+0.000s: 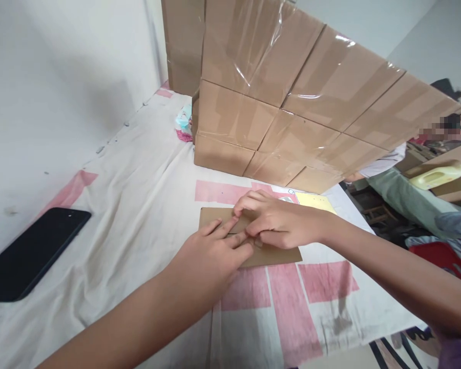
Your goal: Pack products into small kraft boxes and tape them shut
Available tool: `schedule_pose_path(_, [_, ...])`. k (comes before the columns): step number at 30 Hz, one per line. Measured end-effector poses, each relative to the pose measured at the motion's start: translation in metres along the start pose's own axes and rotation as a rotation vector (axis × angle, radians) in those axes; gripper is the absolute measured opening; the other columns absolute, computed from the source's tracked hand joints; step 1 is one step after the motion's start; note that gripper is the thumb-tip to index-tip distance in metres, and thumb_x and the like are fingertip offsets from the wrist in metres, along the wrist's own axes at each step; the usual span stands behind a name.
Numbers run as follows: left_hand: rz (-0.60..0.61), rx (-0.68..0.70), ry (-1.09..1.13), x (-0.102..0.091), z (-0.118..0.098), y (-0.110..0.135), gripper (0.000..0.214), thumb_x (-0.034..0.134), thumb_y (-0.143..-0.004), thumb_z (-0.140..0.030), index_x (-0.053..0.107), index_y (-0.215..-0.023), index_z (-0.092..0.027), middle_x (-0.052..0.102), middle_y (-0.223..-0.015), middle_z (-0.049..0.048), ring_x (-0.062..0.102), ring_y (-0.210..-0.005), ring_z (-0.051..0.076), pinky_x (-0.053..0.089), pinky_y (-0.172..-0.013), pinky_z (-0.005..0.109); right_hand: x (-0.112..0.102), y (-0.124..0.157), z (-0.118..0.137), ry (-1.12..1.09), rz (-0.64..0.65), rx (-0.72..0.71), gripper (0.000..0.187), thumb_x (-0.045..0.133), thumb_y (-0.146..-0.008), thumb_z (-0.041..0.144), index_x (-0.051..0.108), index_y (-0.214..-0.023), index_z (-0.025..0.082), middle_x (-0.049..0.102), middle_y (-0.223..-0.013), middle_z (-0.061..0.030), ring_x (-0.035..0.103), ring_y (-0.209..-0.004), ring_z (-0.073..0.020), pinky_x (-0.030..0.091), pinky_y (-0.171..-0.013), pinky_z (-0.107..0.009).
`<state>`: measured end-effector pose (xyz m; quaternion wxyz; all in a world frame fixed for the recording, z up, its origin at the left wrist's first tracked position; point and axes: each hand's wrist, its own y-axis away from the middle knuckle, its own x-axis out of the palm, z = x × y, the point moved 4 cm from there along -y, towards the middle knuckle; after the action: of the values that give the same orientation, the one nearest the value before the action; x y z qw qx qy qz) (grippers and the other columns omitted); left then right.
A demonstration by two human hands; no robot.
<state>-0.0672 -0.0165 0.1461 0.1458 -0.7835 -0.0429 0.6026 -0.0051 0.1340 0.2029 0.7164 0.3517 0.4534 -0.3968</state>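
Note:
A flat brown cardboard piece (282,254) lies on the cloth-covered table, partly hidden under both hands. My left hand (218,251) rests on its left part with fingers stretched out and apart. Across from it, my right hand (278,220) has its fingers bent down onto the middle of the cardboard, close against the left fingertips. A small pale patch shows beneath the right fingers; whether they pinch anything I cannot make out. Just behind the right wrist lie a yellow sheet (315,201) and a small whitish item (288,199).
Taped brown boxes (269,123) are stacked at the table's back. A black phone (34,251) lies at left by the wall. A colourful packet (184,123) sits beside the stack. Another person's sleeve (384,161), a yellow bottle (440,176) and a red item (443,261) are at right.

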Motion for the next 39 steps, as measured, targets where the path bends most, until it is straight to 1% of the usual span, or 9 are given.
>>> schedule_pose_path(5, [0.029, 0.007, 0.015, -0.004, 0.003, 0.0, 0.04, 0.071, -0.083, -0.025, 0.064, -0.123, -0.026, 0.065, -0.137, 0.0027, 0.052, -0.137, 0.03, 0.05, -0.103, 0.044, 0.0, 0.001, 0.0, 0.014, -0.012, -0.018, 0.026, 0.05, -0.087, 0.006, 0.069, -0.077, 0.021, 0.053, -0.123, -0.0061, 0.048, -0.113, -0.0228, 0.036, -0.105, -0.047])
schedule_pose_path(8, [0.035, -0.005, 0.028, -0.006, 0.001, -0.001, 0.038, 0.07, -0.083, -0.021, 0.063, -0.12, -0.026, 0.066, -0.135, 0.0027, 0.054, -0.135, 0.029, 0.05, -0.102, 0.044, 0.0, -0.001, 0.003, 0.033, -0.009, -0.045, 0.025, 0.05, -0.088, 0.008, 0.07, -0.079, 0.021, 0.052, -0.124, -0.0067, 0.048, -0.113, -0.023, 0.037, -0.103, -0.046])
schedule_pose_path(11, [0.072, -0.024, 0.04, -0.007, -0.001, -0.002, 0.031, 0.067, -0.08, -0.013, 0.063, -0.109, -0.024, 0.067, -0.132, 0.003, 0.053, -0.135, 0.03, 0.05, -0.102, 0.044, 0.0, -0.003, 0.006, 0.068, -0.008, -0.067, 0.025, 0.05, -0.089, 0.01, 0.071, -0.083, 0.021, 0.052, -0.121, -0.0074, 0.048, -0.111, -0.0236, 0.037, -0.102, -0.045])
schedule_pose_path(13, [0.093, -0.037, 0.05, -0.008, -0.001, -0.002, 0.035, 0.066, -0.078, -0.01, 0.062, -0.109, -0.024, 0.067, -0.133, 0.0037, 0.052, -0.137, 0.031, 0.051, -0.102, 0.045, 0.001, -0.005, 0.006, 0.091, -0.002, -0.071, 0.025, 0.05, -0.09, 0.011, 0.072, -0.084, 0.02, 0.052, -0.117, -0.0082, 0.047, -0.107, -0.0235, 0.037, -0.1, -0.045])
schedule_pose_path(19, [0.057, 0.014, 0.053, -0.001, 0.003, -0.001, 0.065, 0.069, -0.08, -0.016, 0.049, -0.141, -0.027, 0.055, -0.149, 0.0049, 0.044, -0.144, 0.035, 0.049, -0.109, 0.055, 0.004, -0.008, 0.002, 0.175, 0.066, -0.072, 0.02, 0.053, -0.09, 0.014, 0.07, -0.081, 0.018, 0.05, -0.109, -0.0087, 0.045, -0.099, -0.0227, 0.037, -0.094, -0.041])
schedule_pose_path(25, [-0.05, 0.053, -0.09, 0.014, 0.006, 0.0, 0.056, 0.063, -0.082, -0.016, 0.055, -0.137, -0.024, 0.064, -0.14, 0.0042, 0.051, -0.137, 0.036, 0.054, -0.105, 0.052, 0.002, -0.009, 0.0, 0.233, 0.057, -0.07, 0.024, 0.051, -0.093, 0.017, 0.071, -0.08, 0.018, 0.05, -0.111, -0.0088, 0.044, -0.098, -0.0221, 0.036, -0.093, -0.039])
schedule_pose_path(31, [-0.154, 0.053, -0.225, 0.016, -0.001, 0.0, 0.047, 0.058, -0.086, -0.016, 0.06, -0.132, -0.022, 0.068, -0.134, 0.004, 0.057, -0.132, 0.034, 0.058, -0.099, 0.046, 0.002, -0.008, 0.001, 0.268, 0.06, -0.084, 0.022, 0.053, -0.092, 0.018, 0.073, -0.085, 0.02, 0.051, -0.113, -0.0091, 0.045, -0.101, -0.0236, 0.036, -0.095, -0.041])
schedule_pose_path(35, [-0.141, 0.025, -0.23, 0.014, -0.004, -0.001, 0.045, 0.056, -0.09, -0.017, 0.059, -0.134, -0.023, 0.066, -0.137, 0.0049, 0.057, -0.132, 0.032, 0.056, -0.101, 0.046, 0.001, -0.007, 0.001, 0.266, 0.056, -0.081, 0.02, 0.053, -0.092, 0.018, 0.071, -0.084, 0.019, 0.051, -0.111, -0.0089, 0.045, -0.101, -0.0238, 0.036, -0.095, -0.041])
schedule_pose_path(39, [-0.1, -0.006, -0.2, 0.014, -0.006, 0.001, 0.047, 0.058, -0.09, -0.019, 0.058, -0.136, -0.023, 0.063, -0.141, 0.0101, 0.053, -0.137, 0.034, 0.054, -0.105, 0.049, 0.0, -0.006, 0.0, 0.248, 0.042, -0.078, 0.019, 0.052, -0.093, 0.017, 0.068, -0.084, 0.018, 0.051, -0.109, -0.009, 0.045, -0.101, -0.024, 0.036, -0.095, -0.041])
